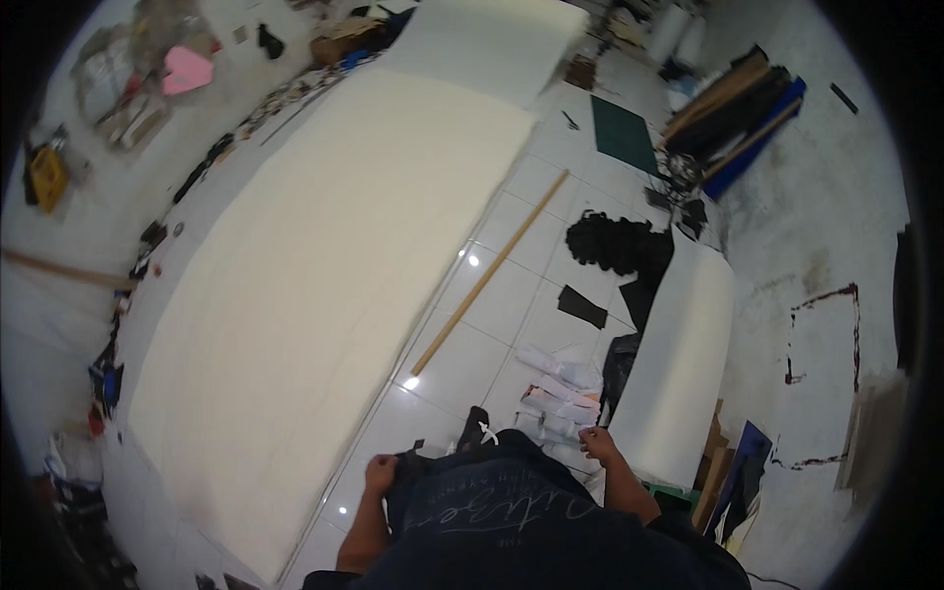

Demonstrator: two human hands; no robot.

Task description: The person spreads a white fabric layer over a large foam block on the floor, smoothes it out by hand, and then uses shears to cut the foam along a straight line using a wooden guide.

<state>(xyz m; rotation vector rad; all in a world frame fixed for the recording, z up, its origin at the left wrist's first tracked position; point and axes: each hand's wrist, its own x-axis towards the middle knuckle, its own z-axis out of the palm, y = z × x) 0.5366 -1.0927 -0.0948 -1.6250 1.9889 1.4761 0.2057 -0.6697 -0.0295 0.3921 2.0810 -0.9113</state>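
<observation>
While the left hand [382,474] flanks the shirt [462,546], pale lettering [543,507] crosses it.

There are two bare hands [381,474] [596,443], one long wooden stick [492,272] and one dark green mat [624,136]. One broad cream sheet [324,256] shows.

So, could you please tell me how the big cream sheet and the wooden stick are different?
Shape: the cream sheet is broad and flat, while the wooden stick is narrow and straight.
Colour: the cream sheet is pale, the wooden stick light brown.
Size: the cream sheet is much longer and wider than the wooden stick.
Shared: both lie on the tiled floor, slanting in a similar direction.
</observation>
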